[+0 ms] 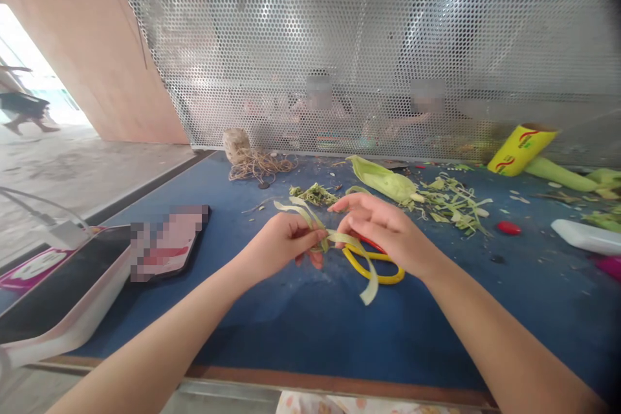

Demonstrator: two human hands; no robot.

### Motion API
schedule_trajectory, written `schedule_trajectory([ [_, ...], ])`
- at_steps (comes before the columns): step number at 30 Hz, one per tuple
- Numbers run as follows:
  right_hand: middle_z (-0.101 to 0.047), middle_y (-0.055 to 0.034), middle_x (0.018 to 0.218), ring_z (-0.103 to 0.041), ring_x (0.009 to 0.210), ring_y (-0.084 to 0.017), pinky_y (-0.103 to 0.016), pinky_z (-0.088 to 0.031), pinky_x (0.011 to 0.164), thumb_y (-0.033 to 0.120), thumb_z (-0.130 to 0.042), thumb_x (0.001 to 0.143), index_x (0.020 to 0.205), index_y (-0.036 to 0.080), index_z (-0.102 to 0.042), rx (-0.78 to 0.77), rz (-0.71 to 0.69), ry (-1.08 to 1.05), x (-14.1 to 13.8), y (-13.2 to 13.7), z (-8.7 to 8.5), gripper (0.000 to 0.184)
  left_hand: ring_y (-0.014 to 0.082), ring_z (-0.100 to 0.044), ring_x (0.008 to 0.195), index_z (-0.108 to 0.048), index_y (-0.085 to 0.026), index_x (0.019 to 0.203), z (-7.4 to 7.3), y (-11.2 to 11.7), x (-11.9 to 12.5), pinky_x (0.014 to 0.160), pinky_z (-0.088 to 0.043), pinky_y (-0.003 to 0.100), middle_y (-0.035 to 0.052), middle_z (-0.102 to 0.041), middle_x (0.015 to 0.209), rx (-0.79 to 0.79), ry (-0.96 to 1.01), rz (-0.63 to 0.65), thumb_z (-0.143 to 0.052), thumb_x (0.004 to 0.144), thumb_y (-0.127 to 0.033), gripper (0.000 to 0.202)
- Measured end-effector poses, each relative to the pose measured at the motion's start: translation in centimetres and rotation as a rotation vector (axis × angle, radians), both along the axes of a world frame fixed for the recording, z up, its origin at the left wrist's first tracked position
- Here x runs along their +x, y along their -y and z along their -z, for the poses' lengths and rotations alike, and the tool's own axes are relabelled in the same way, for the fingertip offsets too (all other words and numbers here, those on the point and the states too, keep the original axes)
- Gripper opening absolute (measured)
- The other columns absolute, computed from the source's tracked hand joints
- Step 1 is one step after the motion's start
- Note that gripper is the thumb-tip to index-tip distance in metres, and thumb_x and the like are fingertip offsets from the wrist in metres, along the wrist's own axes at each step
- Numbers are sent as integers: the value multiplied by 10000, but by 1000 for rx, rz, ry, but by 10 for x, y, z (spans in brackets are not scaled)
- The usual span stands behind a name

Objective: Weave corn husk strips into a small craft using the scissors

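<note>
My left hand [286, 239] is closed, pinching pale green husk strips [301, 207] between thumb and fingers. One flat strip [371, 288] runs from this pinch to the right and hangs down with its end loose. My right hand [388, 226] is beside it, fingers bent and apart, its fingertips close to the strip; whether they touch it is hard to tell. Under the right hand lie scissors with yellow handles [385, 279] and some red, partly covered by the hand and strip. Just beyond the hands is a small bundle of green knotted pieces [315, 194].
Behind lie a large green husk [383, 181], shredded strips [456, 204] and a twine tangle [262, 165]. A yellow roll [521, 149], red object [508, 228] and white object [585, 236] sit right. Left are a phone [169, 246] and dark-topped device [72, 291]. A perforated metal screen [315, 32] stands behind.
</note>
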State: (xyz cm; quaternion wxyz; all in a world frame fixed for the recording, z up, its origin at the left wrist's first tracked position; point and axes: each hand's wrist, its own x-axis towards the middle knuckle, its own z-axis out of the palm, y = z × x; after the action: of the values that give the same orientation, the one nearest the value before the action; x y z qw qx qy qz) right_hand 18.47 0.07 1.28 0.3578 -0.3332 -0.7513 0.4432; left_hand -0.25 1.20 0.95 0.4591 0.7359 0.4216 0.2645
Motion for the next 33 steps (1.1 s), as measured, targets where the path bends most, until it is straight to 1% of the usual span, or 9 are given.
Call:
schedule_trajectory([
  [2,-611,-17,824,-587,721,-99,-230,-463,660,201,-340,873,1038,205,-446,-22,-36,-35,1,0,-1,196,84,-493,397,-632,-136,630,3,2,1,409,-384,178,36,-662,542,19,-36,31,-510,781,-336,279],
  [8,-602,4,804,-562,757,-105,-242,-462,699,165,-457,821,1027,221,-445,91,-88,98,-6,-1,8,214,61,-441,368,-587,-131,620,6,9,6,383,-346,170,15,-620,543,-71,-24,131,-518,773,-298,237],
  [11,-602,-8,802,-556,715,-104,-250,-462,673,180,-389,858,998,213,-437,55,-60,81,-7,-1,8,152,70,-474,419,-582,-125,663,2,10,6,405,-386,173,24,-616,602,-154,7,196,-554,752,-291,190],
  [14,-597,-19,819,-561,718,-108,-249,-460,660,205,-377,866,969,204,-444,10,-46,49,-7,0,5,122,97,-538,497,-588,-127,739,-1,10,5,412,-404,174,37,-617,648,-209,86,235,-512,784,-379,267],
  [18,-564,-5,771,-557,694,-106,-234,-452,624,259,-419,849,909,196,-460,-43,48,-3,-10,0,7,96,135,-587,547,-571,-128,724,1,10,5,378,-406,180,56,-623,648,-245,163,221,-434,818,-436,349],
  [23,-526,5,725,-516,607,-100,-224,-433,552,390,-465,812,861,189,-500,15,177,117,-14,-1,14,210,142,-595,576,-579,-132,748,4,12,5,387,-405,181,61,-624,666,-266,170,265,-424,825,-436,350],
  [28,-583,-42,860,-544,839,-171,-306,-431,734,434,-490,783,774,187,-597,159,195,268,-14,-2,15,269,128,-589,557,-590,-129,723,5,13,7,407,-410,174,69,-632,681,-259,87,302,-436,799,-486,396],
  [31,-585,-38,922,-537,916,-177,-320,-418,804,350,-572,739,790,195,-590,197,229,162,-17,-2,15,164,114,-594,580,-588,-123,710,8,14,9,495,-454,177,65,-631,686,-262,85,317,-433,806,-471,393],
  [33,-595,-37,905,-556,895,-161,-307,-439,792,313,-550,765,808,194,-574,169,215,8,-18,-3,16,129,109,-594,574,-585,-121,713,11,13,10,528,-467,185,59,-629,665,-292,116,308,-441,814,-444,369],
])
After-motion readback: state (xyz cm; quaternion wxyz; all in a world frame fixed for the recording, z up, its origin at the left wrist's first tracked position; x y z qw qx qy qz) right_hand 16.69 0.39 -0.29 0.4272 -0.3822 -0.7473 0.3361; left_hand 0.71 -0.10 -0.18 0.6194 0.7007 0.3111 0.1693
